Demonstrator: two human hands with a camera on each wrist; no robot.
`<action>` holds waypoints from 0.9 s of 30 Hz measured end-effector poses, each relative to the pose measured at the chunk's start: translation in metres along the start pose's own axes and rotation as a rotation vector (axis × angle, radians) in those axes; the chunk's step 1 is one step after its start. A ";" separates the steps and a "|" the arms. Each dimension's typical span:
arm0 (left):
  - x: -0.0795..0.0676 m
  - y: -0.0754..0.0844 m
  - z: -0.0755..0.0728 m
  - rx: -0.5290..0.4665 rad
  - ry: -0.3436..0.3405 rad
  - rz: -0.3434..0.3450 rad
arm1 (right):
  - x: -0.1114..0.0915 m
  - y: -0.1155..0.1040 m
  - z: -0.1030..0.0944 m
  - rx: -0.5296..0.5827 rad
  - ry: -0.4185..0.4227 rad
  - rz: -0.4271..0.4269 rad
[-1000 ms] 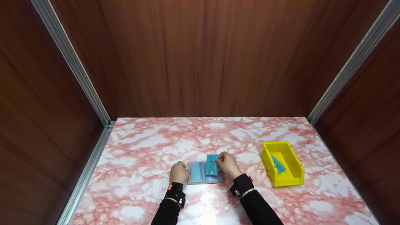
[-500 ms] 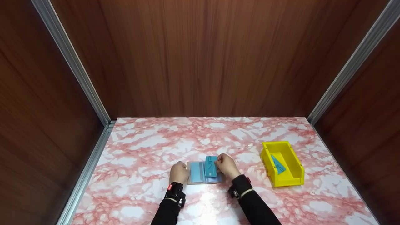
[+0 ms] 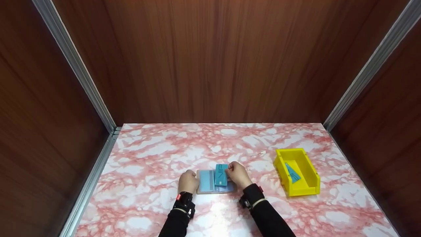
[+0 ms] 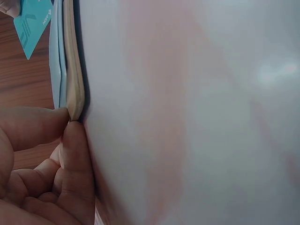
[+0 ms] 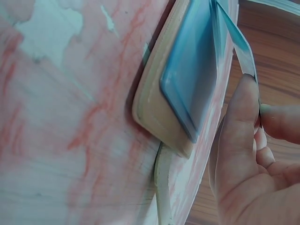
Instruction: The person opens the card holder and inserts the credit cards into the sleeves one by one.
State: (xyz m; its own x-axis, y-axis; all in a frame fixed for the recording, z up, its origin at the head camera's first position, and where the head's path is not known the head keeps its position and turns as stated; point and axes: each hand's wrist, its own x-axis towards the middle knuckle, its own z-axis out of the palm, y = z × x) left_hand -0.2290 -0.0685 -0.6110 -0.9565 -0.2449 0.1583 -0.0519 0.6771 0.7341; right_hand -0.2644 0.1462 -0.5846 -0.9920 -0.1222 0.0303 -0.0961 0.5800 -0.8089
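A beige card holder (image 3: 207, 181) with bluish clear sleeves lies spread flat on the table in the head view. My left hand (image 3: 188, 182) pinches its left cover edge (image 4: 75, 61) between thumb and index finger. Between thumb and fingertips, my right hand (image 3: 239, 173) holds a blue VIP card (image 3: 220, 177) by its right edge. That card stands slightly tilted over the holder's right half, overlapping it in the head view. In the right wrist view the card's lower end (image 5: 232, 28) meets the open edges of the sleeves (image 5: 192, 70).
A yellow bin (image 3: 306, 191) stands to the right with another blue VIP card (image 3: 292, 173) leaning inside. A pale strap (image 5: 162, 183) sticks out from the holder's side. Brown wood-grain panels (image 3: 210, 62) enclose the marbled pink-and-white table (image 3: 148, 154) at the back and sides.
My right hand has shifted slightly left and down with the VIP card, and the card has tilted a little. The left hand and the holder have stayed in place.
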 end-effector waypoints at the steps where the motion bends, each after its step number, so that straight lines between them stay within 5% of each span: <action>1: 0.000 0.000 0.000 0.003 -0.003 -0.008 | 0.000 0.000 0.000 0.004 0.000 0.000; 13: 0.001 -0.004 0.004 0.010 0.018 0.016 | -0.001 0.001 0.003 0.091 -0.023 0.037; 27: 0.001 -0.003 0.003 0.006 0.021 0.020 | -0.001 0.001 0.005 -0.023 -0.003 0.028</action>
State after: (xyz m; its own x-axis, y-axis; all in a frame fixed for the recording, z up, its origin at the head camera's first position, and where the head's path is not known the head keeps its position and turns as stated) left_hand -0.2303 -0.0689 -0.6154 -0.9511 -0.2458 0.1870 -0.0344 0.6860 0.7268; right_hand -0.2631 0.1427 -0.5884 -0.9942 -0.1076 0.0060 -0.0699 0.6016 -0.7957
